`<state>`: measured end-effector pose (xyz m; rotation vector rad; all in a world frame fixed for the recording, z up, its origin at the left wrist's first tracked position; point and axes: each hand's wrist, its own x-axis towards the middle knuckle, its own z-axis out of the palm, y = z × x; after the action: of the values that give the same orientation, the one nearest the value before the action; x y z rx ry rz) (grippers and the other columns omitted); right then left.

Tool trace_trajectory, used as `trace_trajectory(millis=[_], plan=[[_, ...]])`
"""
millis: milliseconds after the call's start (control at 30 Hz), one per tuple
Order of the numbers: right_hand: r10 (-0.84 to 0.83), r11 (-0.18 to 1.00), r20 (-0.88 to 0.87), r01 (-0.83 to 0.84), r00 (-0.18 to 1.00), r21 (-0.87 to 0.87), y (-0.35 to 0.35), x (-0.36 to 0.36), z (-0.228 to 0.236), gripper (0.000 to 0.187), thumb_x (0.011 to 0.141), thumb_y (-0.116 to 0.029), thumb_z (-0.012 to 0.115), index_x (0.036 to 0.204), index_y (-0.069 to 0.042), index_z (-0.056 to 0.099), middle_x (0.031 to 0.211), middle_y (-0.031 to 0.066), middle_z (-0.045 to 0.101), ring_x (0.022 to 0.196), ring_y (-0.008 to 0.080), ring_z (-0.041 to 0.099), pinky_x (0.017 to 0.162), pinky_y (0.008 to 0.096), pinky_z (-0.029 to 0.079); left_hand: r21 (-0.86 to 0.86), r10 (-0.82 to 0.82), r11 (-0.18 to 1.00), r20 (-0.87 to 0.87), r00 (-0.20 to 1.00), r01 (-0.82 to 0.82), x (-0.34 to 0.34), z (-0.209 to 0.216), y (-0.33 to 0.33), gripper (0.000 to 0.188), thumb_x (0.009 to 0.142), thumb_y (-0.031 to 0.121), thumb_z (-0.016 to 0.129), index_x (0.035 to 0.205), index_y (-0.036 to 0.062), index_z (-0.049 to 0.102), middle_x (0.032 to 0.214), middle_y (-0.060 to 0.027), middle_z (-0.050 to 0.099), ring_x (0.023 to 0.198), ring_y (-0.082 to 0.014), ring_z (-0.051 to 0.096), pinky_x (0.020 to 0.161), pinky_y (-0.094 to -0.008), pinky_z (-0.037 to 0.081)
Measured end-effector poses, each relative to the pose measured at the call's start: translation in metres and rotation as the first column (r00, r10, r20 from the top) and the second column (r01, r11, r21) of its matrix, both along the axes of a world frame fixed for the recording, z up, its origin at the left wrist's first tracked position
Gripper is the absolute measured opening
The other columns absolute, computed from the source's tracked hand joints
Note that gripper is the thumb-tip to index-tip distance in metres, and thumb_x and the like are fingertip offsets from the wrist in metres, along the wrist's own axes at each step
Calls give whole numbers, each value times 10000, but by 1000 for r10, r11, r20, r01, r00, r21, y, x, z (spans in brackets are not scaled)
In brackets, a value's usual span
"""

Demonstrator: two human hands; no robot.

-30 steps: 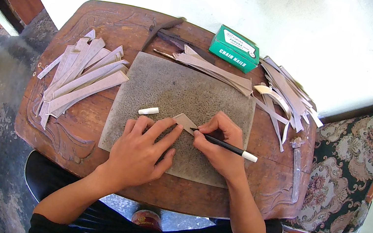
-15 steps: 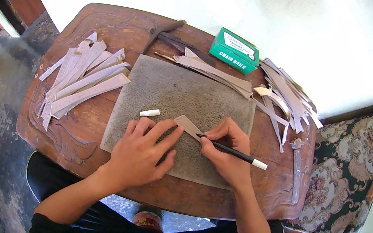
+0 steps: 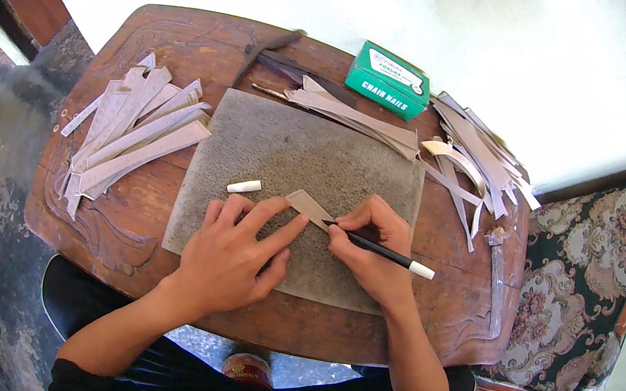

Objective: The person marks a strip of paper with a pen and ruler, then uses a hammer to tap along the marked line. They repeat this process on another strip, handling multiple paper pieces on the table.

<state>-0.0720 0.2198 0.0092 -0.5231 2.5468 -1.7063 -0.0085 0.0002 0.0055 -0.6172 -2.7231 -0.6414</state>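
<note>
Spread left hand (image 3: 236,253) steadies a strip (image 3: 308,205); right hand (image 3: 372,252) pinches a pen (image 3: 381,248) on it, marking seemingly unfinished; pile (image 3: 141,137) near table's (image 3: 151,209) left edge.

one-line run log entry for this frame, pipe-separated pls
left hand: touching tan strip | right hand: holding black marker, tip at strip | white cap: lying on grey mat

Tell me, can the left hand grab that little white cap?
Probably yes: the white cap lies on the mat just past the left hand, with nothing between, though that hand touches the pale strip.
</note>
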Motion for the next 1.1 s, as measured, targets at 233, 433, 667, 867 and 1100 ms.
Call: trace_trajectory(millis=[233, 433, 667, 867, 1100], plan=[[2, 1000, 30, -3, 1000, 22, -1, 0, 1, 203, 786, -28, 799, 781, -18, 596, 801, 32, 639, 723, 73, 570, 636, 243, 439, -6, 2, 1000, -25, 1000, -2, 0, -1, -1, 435, 874, 221, 689, 1300, 132, 684, 1316, -60, 590, 1009, -285, 538, 873, -433, 432], [2, 1000, 15, -2, 1000, 4, -1, -1, 2, 182, 777, -37, 783, 798, 14, 610, 805, 78, 630, 708, 114, 637, 624, 267, 509, 3, 0, 1000, -28, 1000, 0, 0, -1, 0, 436, 874, 223, 688, 1300, 133, 684, 1317, -63, 593, 1013, -285, 540, 877, -435, 432], [2, 1000, 35, -3, 999, 7, -2, 0, 3, 183, 792, -12, 790, 792, -16, 607, 812, 35, 657, 728, 68, 576, 639, 240, 450, -3, 2, 1000, -28, 1000, -2, 0, -2, 0, 436, 872, 223, 689, 1299, 134, 683, 1326, -62, 593, 1013, -286, 539, 876, -436, 430], [4, 1000, 38, -4, 999, -9, -2, 0, 0, 192, 792, -1, 786, 782, -15, 595, 811, 38, 654, 726, 71, 577, 640, 241, 454, 0, 3, 1000, -32, 999, -3, 0, -2, 0, 427, 873, 223, 690, 1290, 133, 688, 1324, -59, 593, 1009, -286, 535, 874, -434, 428], [3, 999, -6, -3, 1000, 40, -1, 0, 2, 193, 788, 1, 785, 782, -12, 593, 803, 41, 652, 723, 77, 582, 641, 243, 455, 4, 2, 1000, -35, 999, -1, 0, -1, 0, 429, 871, 226, 691, 1290, 133, 690, 1322, -58, 594, 1015, -284, 533, 872, -434, 428]])
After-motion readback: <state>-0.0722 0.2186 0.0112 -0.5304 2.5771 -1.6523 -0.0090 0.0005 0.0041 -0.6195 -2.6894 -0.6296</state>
